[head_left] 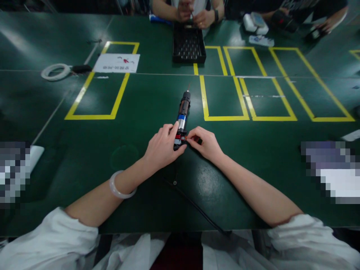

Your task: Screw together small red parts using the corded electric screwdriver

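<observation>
An electric screwdriver [183, 108] with its inner parts bare lies on the green table, its thin bit pointing away from me. My left hand [163, 144] is closed round its near end, with the thumb and fingers on either side. Red and pale parts [178, 139] show between those fingers. Close against the right side of the same end, my right hand [206, 142] makes a pinch with thumb and forefinger. A bit of orange shows at the fingertips, too small to name. Below the hands, a black cable [197, 208] runs toward the table's front edge.
Yellow tape frames [226, 119] mark the table [135, 210]. A black tray [189, 59] stands opposite, by a co-worker's hands [204, 18]. A paper sign [116, 63] and a white coil [55, 72] lie at the left. Blurred-out items sit at both sides.
</observation>
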The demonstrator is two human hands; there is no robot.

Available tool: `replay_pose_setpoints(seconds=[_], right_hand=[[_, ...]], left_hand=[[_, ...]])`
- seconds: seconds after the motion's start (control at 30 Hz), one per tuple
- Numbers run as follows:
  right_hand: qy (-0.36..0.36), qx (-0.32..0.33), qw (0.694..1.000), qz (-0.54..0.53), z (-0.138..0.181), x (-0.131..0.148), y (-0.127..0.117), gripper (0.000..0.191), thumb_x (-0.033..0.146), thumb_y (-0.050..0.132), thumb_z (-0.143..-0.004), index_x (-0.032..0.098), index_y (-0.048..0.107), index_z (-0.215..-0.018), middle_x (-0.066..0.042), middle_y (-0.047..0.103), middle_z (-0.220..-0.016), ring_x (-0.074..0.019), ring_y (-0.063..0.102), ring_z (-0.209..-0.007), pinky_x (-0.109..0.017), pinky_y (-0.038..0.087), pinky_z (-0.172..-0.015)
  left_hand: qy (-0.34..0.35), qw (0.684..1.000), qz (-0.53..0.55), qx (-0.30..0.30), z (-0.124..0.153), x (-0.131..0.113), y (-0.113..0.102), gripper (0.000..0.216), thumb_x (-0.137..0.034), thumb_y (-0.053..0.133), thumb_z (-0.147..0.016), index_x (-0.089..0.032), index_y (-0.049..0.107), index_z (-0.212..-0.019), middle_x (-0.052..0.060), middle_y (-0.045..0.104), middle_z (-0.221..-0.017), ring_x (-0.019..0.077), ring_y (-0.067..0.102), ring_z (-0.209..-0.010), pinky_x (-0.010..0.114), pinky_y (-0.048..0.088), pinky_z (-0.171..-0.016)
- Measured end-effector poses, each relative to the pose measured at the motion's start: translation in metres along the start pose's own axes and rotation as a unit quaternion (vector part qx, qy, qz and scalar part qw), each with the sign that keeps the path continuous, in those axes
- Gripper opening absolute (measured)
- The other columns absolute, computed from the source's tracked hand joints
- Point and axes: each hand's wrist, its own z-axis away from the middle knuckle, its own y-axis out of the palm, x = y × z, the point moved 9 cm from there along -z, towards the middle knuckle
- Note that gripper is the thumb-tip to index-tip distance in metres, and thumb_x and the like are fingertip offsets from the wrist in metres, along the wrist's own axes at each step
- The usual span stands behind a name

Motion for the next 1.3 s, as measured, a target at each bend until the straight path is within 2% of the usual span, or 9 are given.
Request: replay_pose_setpoints(seconds=[0.2,0.33,0.5,0.7,0.9,1.1,1.2,1.3], right_hand=[[-0.032,0.031,0.998,-0.05,0.003,0.012,0.004,0.003,0.02,0.061,-0.089,0.02,0.064,-0.088,-0.007,0.07,-0.095,-0.0168,0.065,-0.081,-0.031,0.053,-0.073],[-0.036,0.067,0.995,-0.062,0.005,0.018,0.011,0.008,0.018,0.06,-0.089,0.02,0.064,-0.095,-0.007,0.071,-0.103,-0.0175,0.066,-0.088,-0.032,0.054,-0.078],[-0.044,0.073,0.995,-0.042,0.006,0.015,0.011,0.007,0.018,0.057,-0.092,0.019,0.064,-0.094,-0.007,0.069,-0.098,-0.016,0.064,-0.084,-0.029,0.051,-0.075],[-0.028,0.068,0.997,-0.029,0.005,0.01,0.008,0.009,0.019,0.056,-0.093,0.018,0.065,-0.089,-0.004,0.067,-0.085,-0.0139,0.061,-0.076,-0.026,0.048,-0.07],[-0.023,0.079,0.996,-0.022,0.004,0.011,0.01,0.01,0.019,0.057,-0.092,0.018,0.065,-0.088,-0.004,0.066,-0.083,-0.0142,0.061,-0.077,-0.026,0.047,-0.07],[-0.023,0.083,0.996,-0.014,0.004,0.009,0.011,0.01,0.019,0.056,-0.093,0.018,0.065,-0.088,-0.004,0.067,-0.084,-0.0147,0.061,-0.077,-0.027,0.047,-0.071],[-0.022,0.086,0.996,-0.008,0.005,0.008,0.012,0.01,0.02,0.056,-0.093,0.018,0.065,-0.089,-0.004,0.068,-0.085,-0.0151,0.061,-0.078,-0.027,0.047,-0.072],[-0.019,0.089,0.996,-0.005,0.005,0.006,0.013,0.011,0.021,0.056,-0.094,0.018,0.066,-0.09,-0.004,0.068,-0.087,-0.0155,0.062,-0.079,-0.028,0.047,-0.073]], left_hand=[[-0.016,1.0,-0.017,-0.008,-0.001,0.01,-0.003,0.069,-0.052,0.052,-0.092,-0.017,0.038,-0.149,0.016,0.055,-0.118,0.0298,0.059,-0.101,0.036,0.052,-0.073],[0.003,0.999,-0.044,-0.003,0.003,0.019,-0.006,0.069,-0.053,0.05,-0.093,-0.017,0.038,-0.15,0.017,0.054,-0.118,0.0304,0.057,-0.102,0.037,0.051,-0.076],[-0.012,0.995,-0.091,0.024,0.01,0.048,-0.01,0.072,-0.056,0.048,-0.093,-0.014,0.037,-0.151,0.019,0.053,-0.122,0.0334,0.055,-0.103,0.041,0.047,-0.083],[-0.078,0.986,-0.137,0.049,0.017,0.122,-0.026,0.073,-0.06,0.039,-0.095,-0.013,0.034,-0.151,0.021,0.049,-0.129,0.0362,0.052,-0.11,0.043,0.045,-0.087],[-0.174,0.964,-0.193,0.049,0.021,0.224,-0.045,0.075,-0.064,0.037,-0.095,-0.01,0.041,-0.146,0.021,0.05,-0.129,0.0337,0.051,-0.107,0.043,0.046,-0.087],[-0.296,0.94,-0.156,0.074,0.021,0.325,-0.055,0.08,-0.069,0.032,-0.093,-0.009,0.04,-0.145,0.022,0.043,-0.138,0.034,0.046,-0.109,0.047,0.041,-0.088],[-0.322,0.936,-0.132,0.049,0.022,0.354,-0.063,0.083,-0.073,0.032,-0.09,-0.009,0.042,-0.142,0.017,0.039,-0.141,0.0337,0.041,-0.114,0.047,0.036,-0.093],[-0.314,0.942,-0.114,-0.012,0.023,0.356,-0.07,0.083,-0.076,0.035,-0.087,-0.011,0.048,-0.136,0.01,0.037,-0.141,0.0308,0.036,-0.119,0.042,0.032,-0.097]])
